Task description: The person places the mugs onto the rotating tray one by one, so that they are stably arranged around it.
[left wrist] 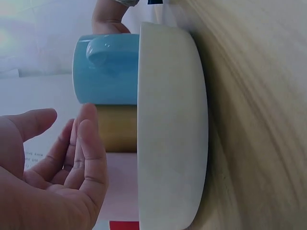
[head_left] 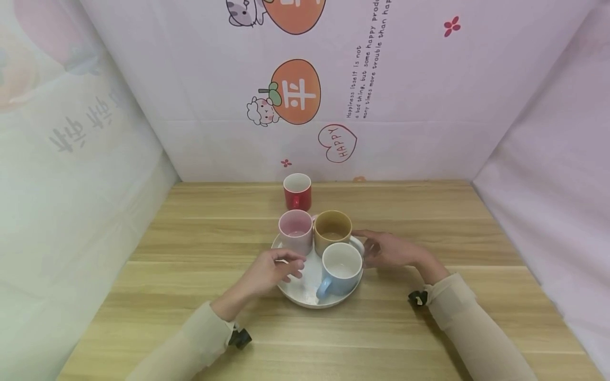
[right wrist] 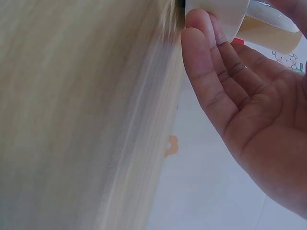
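On a round white dish (head_left: 305, 283) with a raised rim stand a pink mug (head_left: 299, 246), a mustard-yellow mug (head_left: 325, 244) and a light blue mug (head_left: 344, 286), all upright. My left hand (head_left: 267, 272) hovers at the dish's left side, just in front of the pink mug. Its fingers are loosely bent and hold nothing, as the left wrist view shows. My right hand (head_left: 393, 250) is at the dish's right side, beside the yellow mug's pale handle (head_left: 356, 245). In the right wrist view its relaxed fingertips (right wrist: 196, 43) overlap the dish's white side.
A red mug (head_left: 298, 201) with a white inside stands on the wooden table (head_left: 214, 227), behind the pink mug. Printed white cloth (head_left: 214, 121) hangs along the table's back edge, with more cloth on both sides. Each wrist wears a small black camera.
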Action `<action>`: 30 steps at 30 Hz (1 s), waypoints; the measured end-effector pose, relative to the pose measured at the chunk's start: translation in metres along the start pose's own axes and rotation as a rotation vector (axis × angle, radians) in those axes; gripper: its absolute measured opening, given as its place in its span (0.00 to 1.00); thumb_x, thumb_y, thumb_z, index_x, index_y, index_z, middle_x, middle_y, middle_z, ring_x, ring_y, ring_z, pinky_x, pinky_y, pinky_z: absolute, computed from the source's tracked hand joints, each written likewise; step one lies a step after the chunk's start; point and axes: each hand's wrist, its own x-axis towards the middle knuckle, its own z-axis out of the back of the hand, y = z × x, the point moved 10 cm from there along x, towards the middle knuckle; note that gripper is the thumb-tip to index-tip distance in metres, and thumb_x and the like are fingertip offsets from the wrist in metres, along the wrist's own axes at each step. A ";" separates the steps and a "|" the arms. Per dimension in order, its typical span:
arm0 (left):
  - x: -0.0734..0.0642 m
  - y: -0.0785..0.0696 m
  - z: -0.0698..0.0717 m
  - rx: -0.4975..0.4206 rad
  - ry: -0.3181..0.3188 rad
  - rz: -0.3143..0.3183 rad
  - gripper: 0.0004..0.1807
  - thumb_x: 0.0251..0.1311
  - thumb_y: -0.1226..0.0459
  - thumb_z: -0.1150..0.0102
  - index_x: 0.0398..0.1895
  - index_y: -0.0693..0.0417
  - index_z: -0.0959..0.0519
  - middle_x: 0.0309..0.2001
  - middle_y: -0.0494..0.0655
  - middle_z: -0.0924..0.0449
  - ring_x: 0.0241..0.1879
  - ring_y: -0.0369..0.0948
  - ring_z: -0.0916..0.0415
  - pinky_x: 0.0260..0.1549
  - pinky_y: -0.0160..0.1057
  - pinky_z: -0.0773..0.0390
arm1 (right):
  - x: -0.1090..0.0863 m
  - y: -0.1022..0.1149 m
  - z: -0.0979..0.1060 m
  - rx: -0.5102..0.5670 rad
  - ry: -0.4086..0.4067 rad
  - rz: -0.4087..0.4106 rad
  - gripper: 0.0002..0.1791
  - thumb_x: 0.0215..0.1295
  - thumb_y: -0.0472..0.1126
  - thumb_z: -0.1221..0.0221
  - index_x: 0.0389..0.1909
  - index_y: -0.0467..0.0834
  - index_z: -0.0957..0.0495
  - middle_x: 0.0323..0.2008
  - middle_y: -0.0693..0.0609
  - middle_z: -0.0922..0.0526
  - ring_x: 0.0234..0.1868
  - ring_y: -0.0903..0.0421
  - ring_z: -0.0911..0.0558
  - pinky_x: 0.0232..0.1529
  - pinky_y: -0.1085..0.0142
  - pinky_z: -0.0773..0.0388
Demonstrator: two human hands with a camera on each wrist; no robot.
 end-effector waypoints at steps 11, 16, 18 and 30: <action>0.001 -0.003 0.027 0.053 -0.080 0.012 0.20 0.67 0.55 0.39 0.52 0.61 0.18 0.42 0.59 0.12 0.43 0.54 0.14 0.37 0.39 0.15 | -0.001 0.002 0.001 -0.020 -0.003 0.003 0.46 0.58 0.49 0.29 0.76 0.53 0.40 0.45 0.52 0.16 0.48 0.56 0.16 0.51 0.62 0.18; 0.001 -0.001 0.037 0.047 -0.113 0.044 0.19 0.66 0.53 0.38 0.52 0.57 0.17 0.44 0.59 0.13 0.42 0.46 0.14 0.39 0.41 0.14 | -0.001 0.001 0.000 -0.019 -0.003 0.004 0.46 0.58 0.51 0.29 0.76 0.54 0.40 0.45 0.53 0.16 0.48 0.56 0.16 0.50 0.62 0.18; 0.002 -0.001 0.041 0.038 -0.121 0.052 0.20 0.66 0.52 0.38 0.52 0.56 0.17 0.46 0.59 0.13 0.41 0.43 0.14 0.40 0.41 0.14 | -0.001 0.001 0.000 -0.016 0.000 0.007 0.46 0.58 0.51 0.29 0.76 0.54 0.40 0.45 0.53 0.16 0.48 0.55 0.16 0.50 0.62 0.18; 0.006 0.008 0.068 0.000 -0.189 0.058 0.20 0.68 0.53 0.40 0.52 0.59 0.18 0.51 0.63 0.16 0.41 0.40 0.15 0.45 0.51 0.15 | -0.002 0.001 0.000 -0.018 0.001 -0.016 0.46 0.58 0.50 0.29 0.76 0.54 0.40 0.45 0.51 0.16 0.48 0.54 0.16 0.50 0.61 0.18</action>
